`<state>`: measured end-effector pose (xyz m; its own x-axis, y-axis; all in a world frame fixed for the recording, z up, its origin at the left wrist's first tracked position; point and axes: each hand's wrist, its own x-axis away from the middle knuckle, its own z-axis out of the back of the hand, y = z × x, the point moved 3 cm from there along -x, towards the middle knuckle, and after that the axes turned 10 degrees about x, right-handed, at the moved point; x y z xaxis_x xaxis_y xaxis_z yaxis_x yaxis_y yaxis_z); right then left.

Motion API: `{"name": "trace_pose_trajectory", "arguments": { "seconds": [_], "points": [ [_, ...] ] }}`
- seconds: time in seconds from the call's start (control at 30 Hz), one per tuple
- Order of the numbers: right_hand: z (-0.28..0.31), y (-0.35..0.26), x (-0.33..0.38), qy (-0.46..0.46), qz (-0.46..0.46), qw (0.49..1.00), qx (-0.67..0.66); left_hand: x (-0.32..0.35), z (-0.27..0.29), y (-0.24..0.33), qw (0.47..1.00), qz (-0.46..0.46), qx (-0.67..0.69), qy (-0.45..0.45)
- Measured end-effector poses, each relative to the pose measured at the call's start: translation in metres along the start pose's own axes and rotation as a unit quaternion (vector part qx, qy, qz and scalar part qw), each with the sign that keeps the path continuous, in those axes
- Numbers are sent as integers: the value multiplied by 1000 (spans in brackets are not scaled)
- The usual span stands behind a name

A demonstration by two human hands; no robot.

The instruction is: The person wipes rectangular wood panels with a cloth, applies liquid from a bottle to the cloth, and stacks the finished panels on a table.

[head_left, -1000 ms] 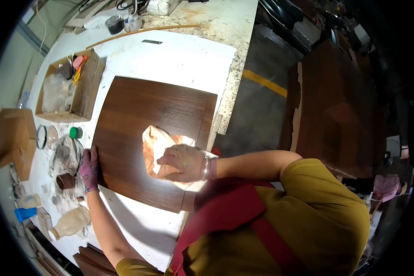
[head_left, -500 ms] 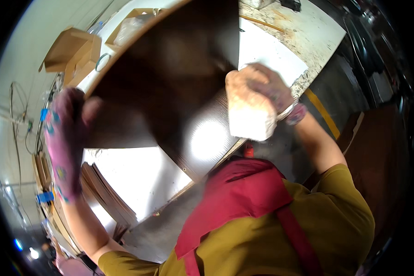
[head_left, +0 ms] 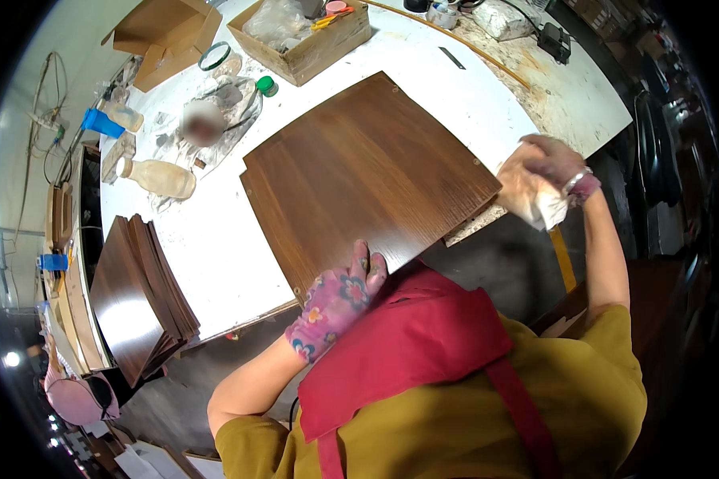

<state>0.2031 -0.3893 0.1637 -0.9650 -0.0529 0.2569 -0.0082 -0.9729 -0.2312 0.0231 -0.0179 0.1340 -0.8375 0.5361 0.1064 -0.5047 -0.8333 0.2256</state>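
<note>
A dark brown wood-grain board (head_left: 367,168) lies flat on the white worktable (head_left: 224,279), its near edge close to my red apron. On the board's near corner rests my left hand (head_left: 339,299), in a pink flowered glove, fingers stretched out flat on the surface. Off the board's right corner, my right hand (head_left: 555,164), gloved too and somewhat blurred, is closed round a crumpled pale cloth (head_left: 526,188). Other dark boards (head_left: 140,295) are stacked at the table's left end.
Behind the board stand an open carton (head_left: 164,40) and a box of bags and small tools (head_left: 303,44). At left are a beige bottle (head_left: 160,177), a stained cloth (head_left: 232,112) and a green cap (head_left: 267,85). A person in a pink cap (head_left: 80,399) is at lower left.
The board has come down from a raised, tilted position to lie flat. My left hand has shifted from its left side to the near edge; my right hand with the cloth moved right.
</note>
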Motion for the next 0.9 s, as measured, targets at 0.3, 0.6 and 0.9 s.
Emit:
{"name": "trace_pose_trajectory", "arguments": {
  "seconds": [0.3, 0.6, 0.9],
  "points": [
    [6, -120, -8, 245, 315, 915, -53, 3, -35, -138, 915, 219, 217, 259],
    [-201, -326, -28, 238, 514, 820, -84, -19, -85, -212, 864, 341, 160, 334],
    [-203, -403, -89, 222, 409, 885, -29, -24, -93, -219, 879, 307, 144, 336]
  ]
}}
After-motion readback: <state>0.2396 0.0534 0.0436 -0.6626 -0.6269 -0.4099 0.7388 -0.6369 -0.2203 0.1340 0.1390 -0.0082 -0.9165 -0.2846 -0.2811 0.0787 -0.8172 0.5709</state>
